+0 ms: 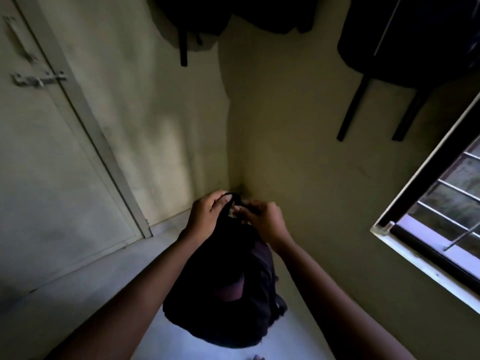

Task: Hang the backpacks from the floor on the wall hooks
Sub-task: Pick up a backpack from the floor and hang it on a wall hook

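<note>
A dark backpack point(228, 289) with purple patches hangs in the air between my arms, above the pale floor point(197, 349). My left hand point(206, 214) grips its top loop from the left. My right hand point(262, 219) pinches the same loop from the right. Both hands sit close together in front of the room corner. Two more dark backpacks hang high on the walls: one point(187, 19) at top centre with a strap dangling, another point(405, 40) at top right with two long straps. The hooks themselves are hidden.
A pale door point(46, 152) with a metal latch point(39, 78) fills the left side. A barred window point(446, 203) with a white sill is at the right. The yellowish walls meet in a corner point(235, 152) straight ahead.
</note>
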Available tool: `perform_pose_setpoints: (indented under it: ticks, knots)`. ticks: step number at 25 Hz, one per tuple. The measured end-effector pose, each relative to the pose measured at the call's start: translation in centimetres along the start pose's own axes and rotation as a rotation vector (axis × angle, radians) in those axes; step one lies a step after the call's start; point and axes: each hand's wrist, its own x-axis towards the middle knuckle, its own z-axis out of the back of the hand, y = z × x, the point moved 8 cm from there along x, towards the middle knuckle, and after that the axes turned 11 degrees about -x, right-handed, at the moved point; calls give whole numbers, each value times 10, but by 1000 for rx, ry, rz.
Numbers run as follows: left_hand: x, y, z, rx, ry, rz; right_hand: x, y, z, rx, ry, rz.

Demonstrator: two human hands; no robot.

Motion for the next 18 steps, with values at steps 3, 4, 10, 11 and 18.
perform_pose_setpoints:
  ticks: [3,4,10,11,18]
  knots:
    - [50,-47,-5,-130,24,-72,36,29,43,53,-108,50]
    - [69,-59,-9,-192,54,-82,48,41,58,94,-126,73]
    - [174,-141,-35,-473,164,-174,110,103,155,214,-341,205]
    - [187,-151,-39,-493,176,-207,120,112,171,204,-368,232]
    - [273,-260,-47,-342,119,-624,181,176,273,50,-598,376]
